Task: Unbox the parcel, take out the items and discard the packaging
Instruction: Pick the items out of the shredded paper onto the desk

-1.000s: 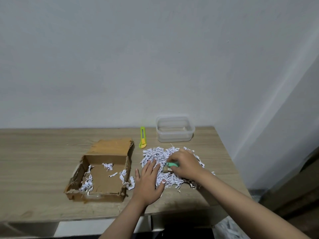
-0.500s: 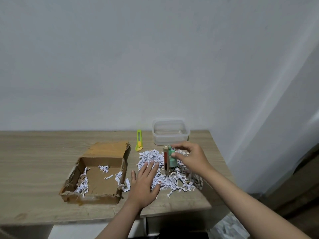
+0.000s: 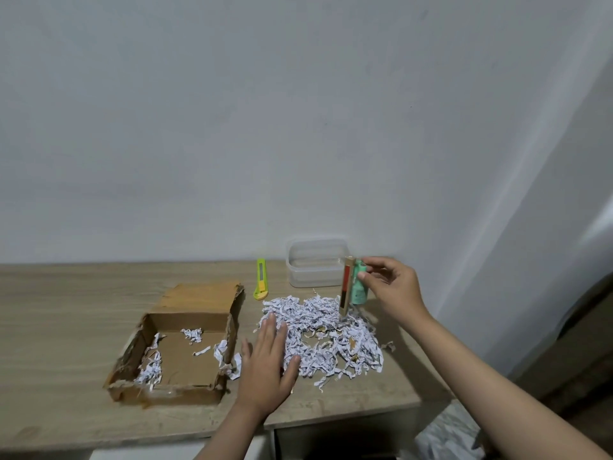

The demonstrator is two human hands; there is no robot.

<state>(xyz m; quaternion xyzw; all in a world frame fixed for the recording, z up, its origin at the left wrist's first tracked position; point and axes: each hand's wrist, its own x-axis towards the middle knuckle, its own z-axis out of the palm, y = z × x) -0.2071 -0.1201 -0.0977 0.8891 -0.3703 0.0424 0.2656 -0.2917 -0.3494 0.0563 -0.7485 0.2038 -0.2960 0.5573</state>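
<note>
Head view shows the right hand [image 3: 393, 287] with its grip closed on two small items together, a thin tan box with a red and dark face [image 3: 346, 287] and a mint green item [image 3: 360, 287], both held upright in the air. They hang just beside the right wall of the clear plastic container [image 3: 316, 260], above the far edge of the shredded paper pile [image 3: 325, 330]. The left hand [image 3: 268, 363] lies flat and open on the near left part of the pile, holding nothing. Beside it the cardboard parcel box [image 3: 185, 343] stands open on the worktop [image 3: 59, 310], with only a few shreds inside. A green and yellow cutter [image 3: 261, 278] lies behind. I judge the step is taking out the items; next move probably needs a short carry to the left and a gentle release into the container.
</note>
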